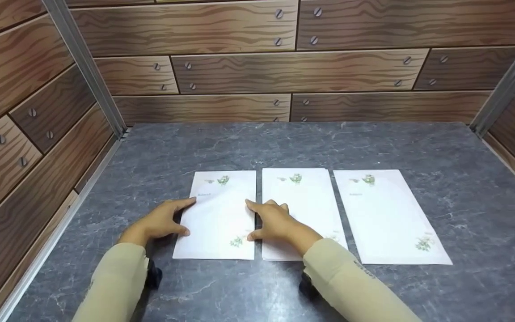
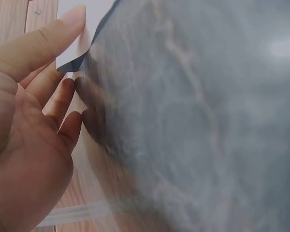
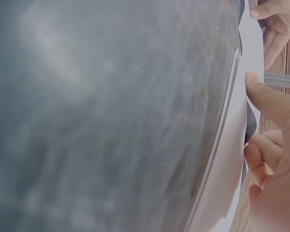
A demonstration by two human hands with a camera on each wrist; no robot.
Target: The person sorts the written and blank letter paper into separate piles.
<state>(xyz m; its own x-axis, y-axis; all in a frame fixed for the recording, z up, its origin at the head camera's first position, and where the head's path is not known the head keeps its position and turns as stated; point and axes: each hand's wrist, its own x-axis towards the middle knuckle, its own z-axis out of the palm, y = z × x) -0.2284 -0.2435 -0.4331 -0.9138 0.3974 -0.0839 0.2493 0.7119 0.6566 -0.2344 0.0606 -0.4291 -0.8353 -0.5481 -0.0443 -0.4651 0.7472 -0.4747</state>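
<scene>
Three white paper piles or sheets with small green plant prints lie side by side. My left hand (image 1: 161,220) touches the left edge of the left paper (image 1: 219,214), thumb and forefinger spread apart. In the left wrist view the thumb of that hand (image 2: 31,111) rests on the paper (image 2: 94,17) near its corner. My right hand (image 1: 280,223) lies over the middle paper (image 1: 304,192), its thumb and forefinger at the right edge of the left paper. The right wrist view shows this hand (image 3: 278,150) with its thumb against a paper edge. Its other fingers bend loosely beside it.
The right paper (image 1: 387,219) lies a little apart from the middle one, whose top corner shows an offset edge. A dark marbled tabletop (image 1: 284,143) carries everything. Wood-patterned walls (image 1: 239,71) and metal corner posts (image 1: 87,67) enclose it at the back and sides.
</scene>
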